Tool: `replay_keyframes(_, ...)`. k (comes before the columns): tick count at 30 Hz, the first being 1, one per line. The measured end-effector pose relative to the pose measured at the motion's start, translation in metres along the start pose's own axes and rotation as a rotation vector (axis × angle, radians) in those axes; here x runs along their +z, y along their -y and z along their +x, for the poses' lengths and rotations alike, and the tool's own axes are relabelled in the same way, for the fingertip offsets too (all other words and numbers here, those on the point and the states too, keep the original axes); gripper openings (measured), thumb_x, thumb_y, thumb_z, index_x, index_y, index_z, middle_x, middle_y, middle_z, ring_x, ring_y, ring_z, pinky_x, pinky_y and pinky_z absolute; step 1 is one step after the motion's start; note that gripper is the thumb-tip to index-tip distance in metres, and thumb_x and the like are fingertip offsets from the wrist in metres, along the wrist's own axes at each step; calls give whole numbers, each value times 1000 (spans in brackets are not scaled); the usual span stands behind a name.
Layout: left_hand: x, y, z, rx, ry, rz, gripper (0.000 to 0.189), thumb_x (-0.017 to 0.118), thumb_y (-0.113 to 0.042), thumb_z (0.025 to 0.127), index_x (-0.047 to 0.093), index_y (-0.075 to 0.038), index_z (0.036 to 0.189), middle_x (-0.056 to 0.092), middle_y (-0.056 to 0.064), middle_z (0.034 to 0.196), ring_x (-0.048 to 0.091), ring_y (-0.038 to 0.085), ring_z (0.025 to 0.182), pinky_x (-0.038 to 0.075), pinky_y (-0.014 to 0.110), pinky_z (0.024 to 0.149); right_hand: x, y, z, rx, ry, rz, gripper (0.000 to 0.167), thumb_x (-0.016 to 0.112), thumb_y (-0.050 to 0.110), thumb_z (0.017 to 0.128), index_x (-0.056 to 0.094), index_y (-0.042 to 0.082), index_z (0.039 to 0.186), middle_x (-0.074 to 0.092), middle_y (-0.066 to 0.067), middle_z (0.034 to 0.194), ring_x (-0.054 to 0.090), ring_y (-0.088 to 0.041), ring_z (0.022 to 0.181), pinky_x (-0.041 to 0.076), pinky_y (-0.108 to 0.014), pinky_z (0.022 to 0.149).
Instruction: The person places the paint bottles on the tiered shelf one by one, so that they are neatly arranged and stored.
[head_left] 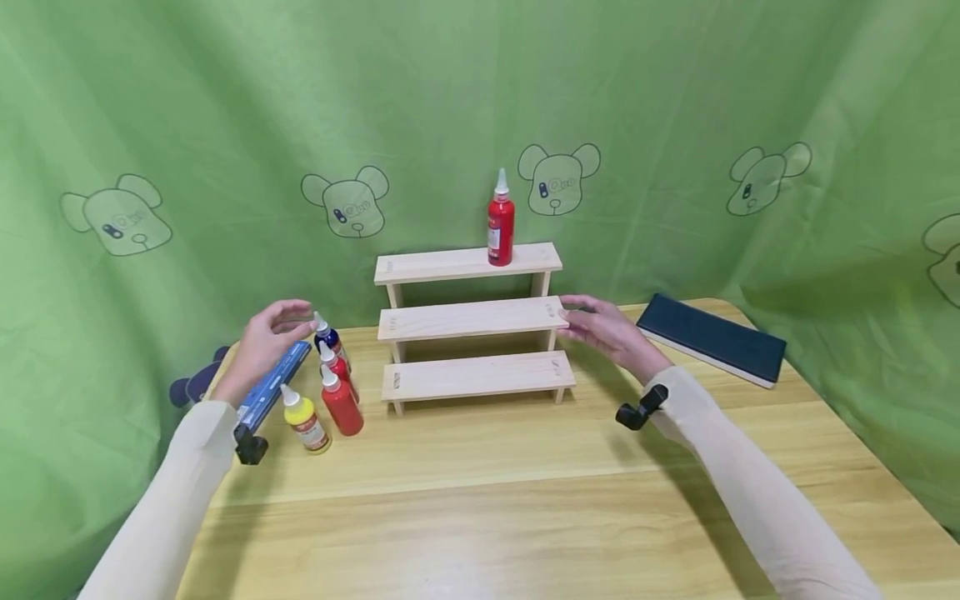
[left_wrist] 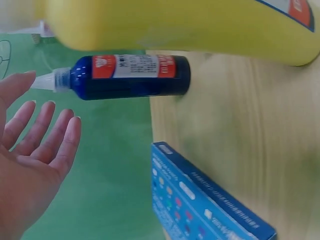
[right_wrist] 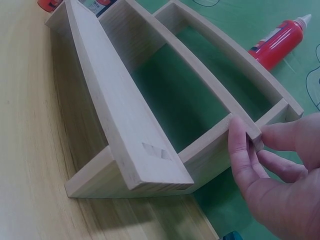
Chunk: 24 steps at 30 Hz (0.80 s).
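Observation:
A three-step wooden display rack (head_left: 472, 317) stands at the back of the table. My right hand (head_left: 609, 333) pinches the right end of its middle step, thumb on top and fingers beneath, as the right wrist view shows. One red paint bottle (head_left: 501, 229) with a clear pointed nozzle stands on the top step. On the left, my left hand (head_left: 264, 340) is beside a blue paint bottle (left_wrist: 132, 77), fingers loosely spread, thumb tip at its nozzle. Two more red paint bottles (head_left: 343, 406) and a yellow paint bottle (head_left: 306, 425) stand in front of the blue one.
A blue printed box (head_left: 273, 385) lies on the table beneath my left forearm. Right of the rack rests a dark-topped flat case (head_left: 712, 337) with a pale underside. A green curtain (head_left: 450, 100) with bear-head drawings hangs behind the table (head_left: 525, 517).

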<state>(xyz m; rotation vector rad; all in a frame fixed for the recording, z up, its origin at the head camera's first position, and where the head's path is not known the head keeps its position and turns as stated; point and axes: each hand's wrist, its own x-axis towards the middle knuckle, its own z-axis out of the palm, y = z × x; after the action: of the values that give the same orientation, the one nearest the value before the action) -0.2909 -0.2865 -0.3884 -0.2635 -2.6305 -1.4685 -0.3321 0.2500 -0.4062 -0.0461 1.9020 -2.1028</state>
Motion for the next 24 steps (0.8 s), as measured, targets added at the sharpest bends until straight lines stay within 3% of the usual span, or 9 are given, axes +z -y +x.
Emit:
replay_keyframes(4, 6, 6, -1, 2, 14, -11, 51, 65, -18, 105, 49, 4, 148, 57, 28, 145, 58, 37, 129, 48, 7, 92, 0, 0, 0, 2, 0, 1, 59, 52, -2, 107, 29, -5, 160, 68, -5, 103, 74, -13, 85, 61, -19, 85)
replay_keyframes(10, 11, 14, -3, -39, 43, -49, 53, 65, -19, 105, 47, 3, 150, 56, 29, 147, 61, 26, 125, 49, 6, 91, 1, 1, 0, 2, 3, 15, 59, 52, -2, 107, 27, -6, 160, 67, -5, 102, 73, -13, 85, 61, -18, 83)
replay_keyframes(15, 13, 21, -3, -38, 73, -65, 53, 63, -11, 106, 43, 5, 152, 52, 31, 150, 57, 42, 133, 50, 7, 92, 3, 3, -1, 10, 5, 51, 59, 51, -5, 106, 26, -7, 160, 68, -5, 104, 73, -14, 86, 61, -20, 86)
replay_keyframes(19, 15, 25, -2, -39, 93, -45, 55, 62, -10, 106, 41, 6, 154, 49, 32, 152, 54, 50, 136, 55, 20, 100, 4, 4, -2, 19, 12, 83, 61, 50, -6, 106, 24, -7, 161, 66, -6, 108, 72, -14, 89, 61, -22, 92)
replay_keyframes(22, 16, 27, -2, -47, 114, -28, 58, 61, -9, 106, 37, 5, 156, 46, 33, 154, 51, 52, 137, 54, 43, 110, 4, 5, -2, 20, 20, 92, 62, 49, -6, 106, 23, -5, 162, 64, -7, 109, 72, -14, 89, 60, -23, 94)
replay_keyframes(24, 17, 28, -1, -51, 135, -20, 60, 60, -8, 106, 34, 5, 158, 43, 35, 155, 49, 54, 138, 52, 50, 112, 4, 5, -2, 21, 24, 101, 62, 49, -6, 106, 23, -4, 163, 64, -8, 109, 72, -15, 89, 61, -23, 93)
